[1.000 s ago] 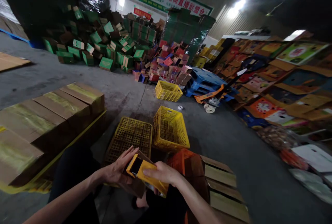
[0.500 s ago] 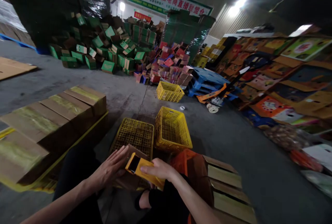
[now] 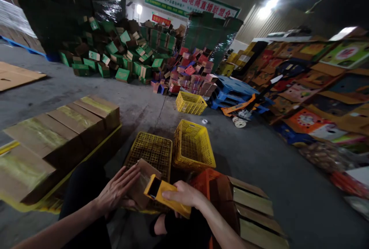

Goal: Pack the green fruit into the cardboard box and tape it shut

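Observation:
My right hand (image 3: 182,195) grips a yellow tape dispenser (image 3: 164,195) and presses its front end against a small brown cardboard box (image 3: 141,181) in front of my lap. Flat on the box's left side rests my left hand (image 3: 117,191), fingers spread, holding the box steady. The box's lower part is hidden behind both hands.
Two yellow plastic crates (image 3: 192,147) stand just past the box, a third (image 3: 190,102) farther off. Taped brown cartons (image 3: 57,129) sit on a yellow pallet at left, stacked cartons (image 3: 250,203) at right. Piles of green and red boxes (image 3: 127,56) and a blue pallet (image 3: 230,87) lie beyond.
The dispenser has slid rightward and down along the box. My left hand moved from the box's top to lie flat on its side.

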`<act>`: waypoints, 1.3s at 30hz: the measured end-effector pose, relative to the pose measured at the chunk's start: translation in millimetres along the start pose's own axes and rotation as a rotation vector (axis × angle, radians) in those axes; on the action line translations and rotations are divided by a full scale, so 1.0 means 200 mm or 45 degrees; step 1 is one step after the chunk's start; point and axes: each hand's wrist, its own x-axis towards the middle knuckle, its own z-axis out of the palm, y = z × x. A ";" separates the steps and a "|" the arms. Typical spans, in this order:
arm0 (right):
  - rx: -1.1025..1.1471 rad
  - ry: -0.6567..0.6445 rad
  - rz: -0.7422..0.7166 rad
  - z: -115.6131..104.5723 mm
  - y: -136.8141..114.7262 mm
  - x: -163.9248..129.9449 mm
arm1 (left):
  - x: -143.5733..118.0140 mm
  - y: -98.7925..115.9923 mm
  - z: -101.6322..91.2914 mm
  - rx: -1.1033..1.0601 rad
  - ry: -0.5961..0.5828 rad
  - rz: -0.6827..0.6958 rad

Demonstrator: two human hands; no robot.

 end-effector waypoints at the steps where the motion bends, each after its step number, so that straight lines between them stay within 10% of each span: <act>1: -0.008 -0.029 0.011 -0.02 0.02 -0.01 | 0.00 -0.01 -0.01 -0.006 -0.003 -0.002; 17: 0.113 -0.132 -0.036 -0.04 0.11 0.00 | 0.15 0.16 0.01 -0.038 -0.209 0.084; 39: 0.037 -0.111 0.044 -0.04 0.23 0.05 | 0.16 0.11 -0.02 -0.248 -0.225 0.033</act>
